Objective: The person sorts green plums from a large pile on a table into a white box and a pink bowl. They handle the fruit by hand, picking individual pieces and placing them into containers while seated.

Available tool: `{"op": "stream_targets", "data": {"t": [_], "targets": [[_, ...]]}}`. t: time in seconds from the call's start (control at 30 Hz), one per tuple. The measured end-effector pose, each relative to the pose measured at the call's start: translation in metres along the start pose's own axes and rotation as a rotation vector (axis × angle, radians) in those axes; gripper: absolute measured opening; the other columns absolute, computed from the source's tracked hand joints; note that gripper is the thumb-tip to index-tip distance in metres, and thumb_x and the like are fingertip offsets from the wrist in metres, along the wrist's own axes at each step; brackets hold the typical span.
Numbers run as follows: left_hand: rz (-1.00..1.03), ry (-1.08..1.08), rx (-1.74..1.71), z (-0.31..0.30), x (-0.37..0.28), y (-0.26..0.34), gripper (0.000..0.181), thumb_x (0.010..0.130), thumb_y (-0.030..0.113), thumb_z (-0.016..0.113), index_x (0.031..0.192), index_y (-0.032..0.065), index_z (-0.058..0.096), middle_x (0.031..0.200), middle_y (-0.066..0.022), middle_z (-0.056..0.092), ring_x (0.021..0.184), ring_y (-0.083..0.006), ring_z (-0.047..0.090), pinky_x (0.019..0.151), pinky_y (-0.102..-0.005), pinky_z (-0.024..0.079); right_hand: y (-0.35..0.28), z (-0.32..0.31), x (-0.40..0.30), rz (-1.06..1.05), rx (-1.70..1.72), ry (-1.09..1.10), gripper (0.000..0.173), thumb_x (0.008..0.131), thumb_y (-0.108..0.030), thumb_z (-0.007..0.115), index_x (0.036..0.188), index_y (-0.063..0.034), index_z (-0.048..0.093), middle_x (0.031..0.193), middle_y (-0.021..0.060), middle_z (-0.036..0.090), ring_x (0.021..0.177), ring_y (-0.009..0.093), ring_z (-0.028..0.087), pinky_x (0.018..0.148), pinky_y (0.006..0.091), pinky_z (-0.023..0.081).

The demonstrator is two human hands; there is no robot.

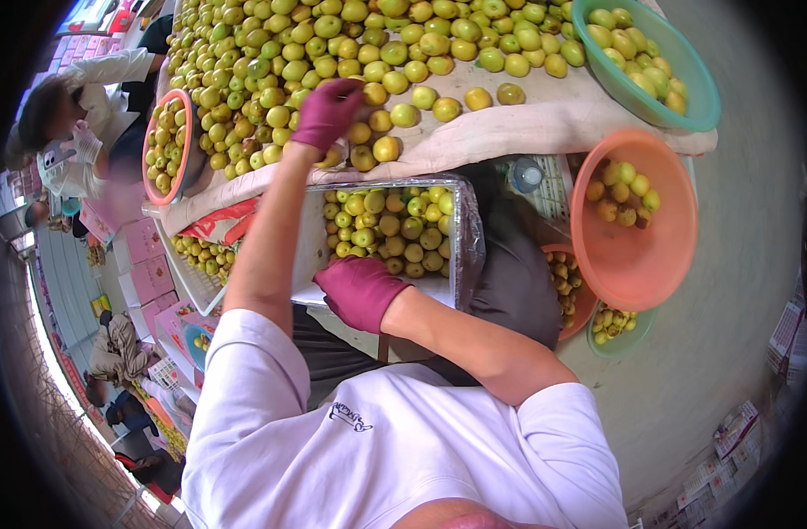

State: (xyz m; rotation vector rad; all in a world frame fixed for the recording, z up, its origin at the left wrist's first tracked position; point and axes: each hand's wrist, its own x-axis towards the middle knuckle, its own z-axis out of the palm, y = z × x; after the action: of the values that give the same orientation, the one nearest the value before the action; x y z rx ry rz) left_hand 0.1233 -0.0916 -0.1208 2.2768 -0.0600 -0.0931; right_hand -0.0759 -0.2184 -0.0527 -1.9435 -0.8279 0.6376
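My left hand (330,114), in a maroon glove, is over the near edge of a large spread of yellow-green round fruits (297,71), which look like jujubes, on a cloth-covered table (509,129). It is slightly blurred, with fingers bent; whether a fruit is in it is unclear. My right hand (363,292), in a matching glove, is bent at the near left part of an open white box (309,244) on my lap side of the table. Its fingers point down and are hidden, so its grip does not show. Rows of fruits (403,228) lie in the box, and clear plastic film wraps its right rim.
An orange basin (641,258) and a green basin (697,106) with fruits stand at the right. Another orange-rimmed basin (167,149) is at the left. A capped bottle (527,175) stands beyond my leg. A person (79,125) holding a phone is at the upper left.
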Motion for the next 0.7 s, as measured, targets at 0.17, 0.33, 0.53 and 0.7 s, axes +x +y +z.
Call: {"op": "stream_targets", "data": {"t": [0.17, 0.33, 0.53, 0.7], "targets": [[0.126, -0.033, 0.283, 0.048, -0.014, 0.034, 0.038, 0.069, 0.025, 0.069, 0.101, 0.0055, 0.059, 0.094, -0.0171, 0.058, 0.085, -0.0331, 0.058, 0.075, -0.0387, 0.047, 0.002, 0.007, 0.012, 0.061, -0.055, -0.076, 0.014, 0.071, -0.009, 0.058, 0.084, -0.0072, 0.064, 0.08, 0.0147, 0.063, 0.078, 0.031, 0.063, 0.064, 0.0401, 0.05], [0.117, 0.02, 0.166, 0.024, 0.007, 0.037, 0.029, 0.072, 0.023, 0.065, 0.095, 0.0063, 0.06, 0.092, -0.0155, 0.06, 0.084, -0.0305, 0.06, 0.075, -0.0359, 0.048, 0.002, 0.019, 0.022, 0.072, -0.11, -0.139, 0.016, 0.071, -0.007, 0.056, 0.085, -0.0068, 0.064, 0.081, 0.0153, 0.063, 0.078, 0.031, 0.063, 0.062, 0.0404, 0.05], [0.231, -0.142, 0.569, 0.012, 0.049, 0.028, 0.023, 0.069, 0.015, 0.062, 0.09, 0.0079, 0.064, 0.091, -0.0154, 0.063, 0.086, -0.0337, 0.06, 0.072, -0.0397, 0.049, 0.002, 0.036, 0.027, 0.063, -0.147, -0.128, 0.016, 0.067, -0.005, 0.058, 0.082, -0.0053, 0.064, 0.079, 0.0157, 0.063, 0.077, 0.032, 0.063, 0.063, 0.0396, 0.051], [0.169, -0.448, 0.823, 0.017, 0.045, 0.059, 0.039, 0.075, 0.015, 0.057, 0.113, 0.0154, 0.056, 0.098, -0.0124, 0.063, 0.093, -0.031, 0.06, 0.076, -0.0389, 0.049, 0.004, 0.035, 0.037, 0.112, -0.164, -0.3, 0.021, 0.076, -0.015, 0.055, 0.096, -0.0067, 0.058, 0.087, 0.0155, 0.06, 0.084, 0.033, 0.059, 0.072, 0.0417, 0.048]]}}
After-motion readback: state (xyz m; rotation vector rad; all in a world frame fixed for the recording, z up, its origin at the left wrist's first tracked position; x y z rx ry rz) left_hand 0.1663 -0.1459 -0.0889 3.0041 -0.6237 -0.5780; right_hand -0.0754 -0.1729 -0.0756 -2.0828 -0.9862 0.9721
